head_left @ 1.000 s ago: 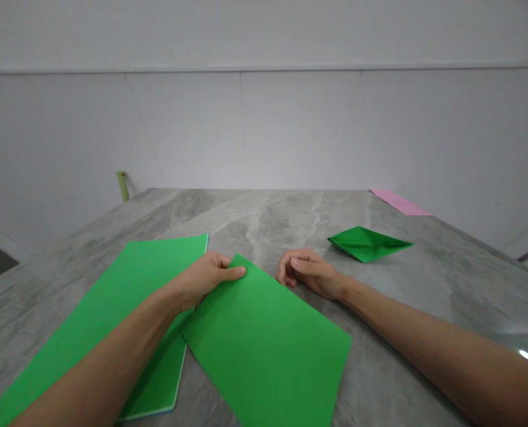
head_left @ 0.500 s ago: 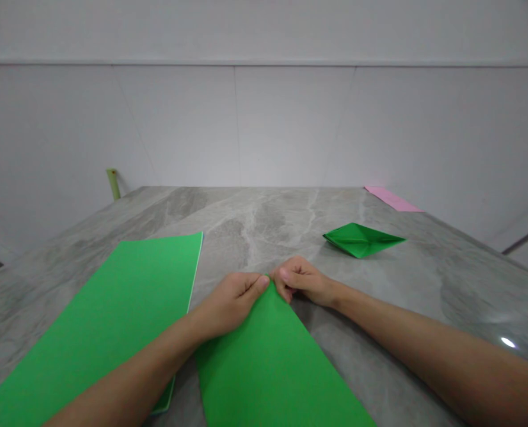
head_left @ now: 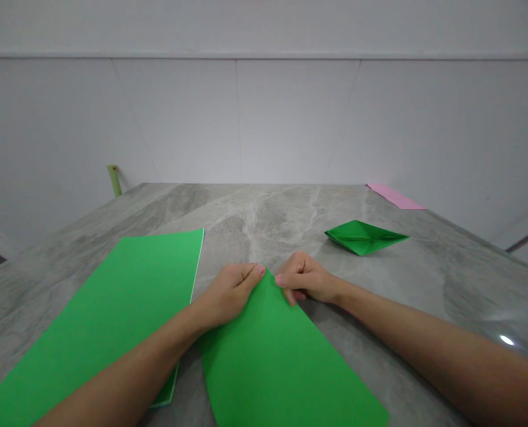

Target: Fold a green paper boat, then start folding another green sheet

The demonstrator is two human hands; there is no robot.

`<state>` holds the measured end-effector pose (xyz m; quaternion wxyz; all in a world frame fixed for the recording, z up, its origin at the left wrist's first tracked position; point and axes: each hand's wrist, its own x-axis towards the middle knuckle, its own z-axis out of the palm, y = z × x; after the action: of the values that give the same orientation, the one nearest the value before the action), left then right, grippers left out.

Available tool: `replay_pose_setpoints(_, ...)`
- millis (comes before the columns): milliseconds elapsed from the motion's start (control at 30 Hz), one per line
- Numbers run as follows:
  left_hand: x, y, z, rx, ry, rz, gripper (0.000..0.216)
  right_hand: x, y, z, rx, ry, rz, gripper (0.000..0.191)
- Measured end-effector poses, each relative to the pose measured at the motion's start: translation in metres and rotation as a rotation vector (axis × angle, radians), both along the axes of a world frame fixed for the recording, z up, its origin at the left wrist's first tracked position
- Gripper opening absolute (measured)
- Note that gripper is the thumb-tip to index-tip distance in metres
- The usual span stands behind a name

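A green sheet of paper lies in front of me, its far corner raised between my hands. My left hand is closed on that corner, thumb on top. At the right edge near the same corner, my right hand pinches the paper between its thumb and curled fingers. Left of the sheet, partly under my left forearm, rests a stack of green paper. Beyond my right hand sits a folded green paper piece, diamond-shaped with pointed ends.
The grey marbled table reaches back to a white wall. A pink paper lies at the far right edge. Past the far left edge stands a light green strip.
My right hand has slid a little down the sheet's right edge, away from the left thumb. The near part of the sheet has shifted slightly right.
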<state>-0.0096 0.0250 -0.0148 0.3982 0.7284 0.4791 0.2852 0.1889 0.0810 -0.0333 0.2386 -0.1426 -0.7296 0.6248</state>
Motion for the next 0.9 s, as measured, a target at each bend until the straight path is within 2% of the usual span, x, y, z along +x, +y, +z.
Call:
replay_pose_setpoints(200, -0.006, 0.006, 0.001, 0.036, 0.006, 0.024, 0.044, -0.001, 0.0, 0.002, -0.04, 0.006, -0.035, 0.042)
replay_pose_setpoints(400, -0.022, 0.014, 0.004, 0.028, -0.038, 0.17, 0.046, -0.001, 0.0, 0.001, -0.089, 0.007, -0.104, 0.038)
replay_pose_setpoints(667, -0.049, 0.028, 0.003, -0.077, -0.18, 0.283, 0.048, -0.001, -0.001, 0.002, -0.12, 0.004, -0.082, 0.036)
replay_pose_setpoints(800, -0.063, 0.031, 0.007, -0.22, -0.337, 0.35, 0.042, 0.0, 0.0, 0.002, -0.128, 0.004, -0.079, 0.034)
replay_pose_setpoints(900, -0.074, 0.034, 0.011, -0.256, -0.387, 0.42, 0.037, 0.0, 0.002, 0.0, -0.144, 0.022, -0.073, 0.032)
